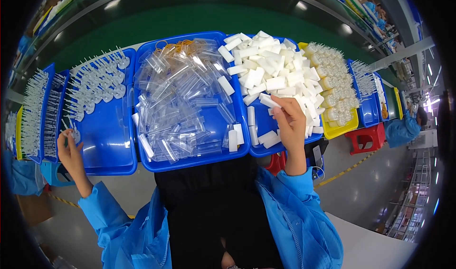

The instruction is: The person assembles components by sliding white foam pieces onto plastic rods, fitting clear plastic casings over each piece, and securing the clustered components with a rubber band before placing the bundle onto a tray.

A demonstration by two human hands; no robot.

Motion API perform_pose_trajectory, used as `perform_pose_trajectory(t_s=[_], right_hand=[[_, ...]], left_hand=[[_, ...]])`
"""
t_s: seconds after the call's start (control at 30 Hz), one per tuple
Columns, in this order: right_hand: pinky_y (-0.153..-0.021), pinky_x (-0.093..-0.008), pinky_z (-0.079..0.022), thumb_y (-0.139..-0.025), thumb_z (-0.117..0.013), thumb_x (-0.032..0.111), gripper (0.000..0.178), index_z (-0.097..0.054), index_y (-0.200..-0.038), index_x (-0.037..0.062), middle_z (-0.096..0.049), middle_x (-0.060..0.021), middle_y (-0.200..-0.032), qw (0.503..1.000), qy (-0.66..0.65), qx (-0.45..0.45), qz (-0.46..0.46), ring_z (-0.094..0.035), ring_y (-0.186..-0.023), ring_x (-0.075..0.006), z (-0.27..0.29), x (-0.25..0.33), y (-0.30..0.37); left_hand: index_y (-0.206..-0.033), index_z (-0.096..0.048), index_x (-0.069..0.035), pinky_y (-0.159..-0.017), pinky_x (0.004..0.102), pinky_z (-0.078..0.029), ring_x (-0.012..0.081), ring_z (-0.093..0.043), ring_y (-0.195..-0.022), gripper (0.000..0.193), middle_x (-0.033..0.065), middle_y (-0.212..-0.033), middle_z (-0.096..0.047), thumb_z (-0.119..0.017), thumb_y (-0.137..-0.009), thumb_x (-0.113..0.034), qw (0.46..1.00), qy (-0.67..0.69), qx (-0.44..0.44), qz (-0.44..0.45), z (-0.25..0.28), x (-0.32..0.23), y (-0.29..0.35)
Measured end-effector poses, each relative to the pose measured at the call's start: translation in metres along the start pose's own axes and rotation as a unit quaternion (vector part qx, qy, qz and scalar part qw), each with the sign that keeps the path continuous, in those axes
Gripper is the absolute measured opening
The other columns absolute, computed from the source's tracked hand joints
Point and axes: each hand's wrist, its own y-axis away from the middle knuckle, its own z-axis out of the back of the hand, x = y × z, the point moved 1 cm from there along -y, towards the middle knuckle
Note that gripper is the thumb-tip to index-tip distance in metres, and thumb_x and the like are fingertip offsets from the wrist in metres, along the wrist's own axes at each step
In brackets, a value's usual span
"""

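Observation:
At the left edge of a blue tray (107, 167), my left hand (71, 157) is closed with its fingertips on a clear plastic piece (74, 135) that has a round base and a thin stem. Several more such stemmed pieces (97, 83) stand in rows farther back in that tray. My right hand (290, 121) pinches a white foam block (269, 100) between thumb and fingers. Below and behind it lies a heap of white foam blocks (273, 62) in another blue tray (259, 151).
Between my hands, a blue tray (190, 164) holds clear plastic sleeves (175, 93), rubber bands (183, 46) and a few white blocks. To the right stands a yellow tray (349, 128) of round clear parts. Other loaded trays line both sides. A red stool (365, 139) stands below.

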Motion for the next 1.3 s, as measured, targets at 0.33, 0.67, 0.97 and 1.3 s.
perform_pose_trajectory(t_s=[0.33,0.67,0.97,1.3], right_hand=[[-0.063,-0.0217,-0.046,-0.091,-0.059,0.002,0.019,-0.063,-0.109,-0.0038,-0.063,-0.0083,-0.096,0.949,-0.301,-0.03,-0.092,-0.058,-0.072,-0.0097,-0.015,0.025,0.016],[-0.056,-0.0165,-0.044,-0.087,-0.061,-0.005,0.025,-0.058,-0.111,-0.0027,-0.064,-0.008,-0.093,0.947,-0.312,-0.025,-0.077,-0.056,-0.067,-0.007,-0.034,0.062,0.025],[-0.06,-0.0194,-0.048,-0.084,-0.066,-0.006,0.018,-0.063,-0.102,-0.0066,-0.061,-0.0113,-0.097,0.95,-0.3,0.073,-0.039,-0.058,-0.069,-0.0101,-0.042,0.065,0.027],[-0.067,-0.0227,-0.046,-0.081,-0.07,-0.005,0.023,-0.064,-0.104,-0.0028,-0.063,-0.0099,-0.091,0.983,-0.171,0.042,0.053,-0.058,-0.076,-0.0124,-0.044,0.061,0.034]], left_hand=[[-0.104,-0.065,0.0,-0.066,0.0264,-0.057,0.0185,-0.065,-0.093,0.018,0.0128,-0.117,-0.06,-0.054,-0.09,0.005,0.947,0.204,0.232,-0.09,-0.076,-0.168,0.119],[-0.101,-0.069,0.002,-0.078,0.0281,-0.055,0.0239,-0.066,-0.1,0.024,0.0173,-0.123,-0.062,-0.059,-0.081,0.012,0.917,0.171,0.316,-0.173,-0.135,-0.193,0.161],[-0.101,-0.07,0.002,-0.079,0.0288,-0.054,0.0249,-0.066,-0.097,0.026,0.0155,-0.117,-0.063,-0.069,-0.076,0.01,0.916,0.171,0.32,-0.173,-0.141,-0.195,0.169],[-0.099,-0.069,0.003,-0.071,0.0323,-0.052,0.0268,-0.064,-0.083,0.025,0.015,-0.115,-0.064,-0.069,-0.075,0.009,0.916,0.17,0.285,-0.223,-0.145,-0.196,0.171]])
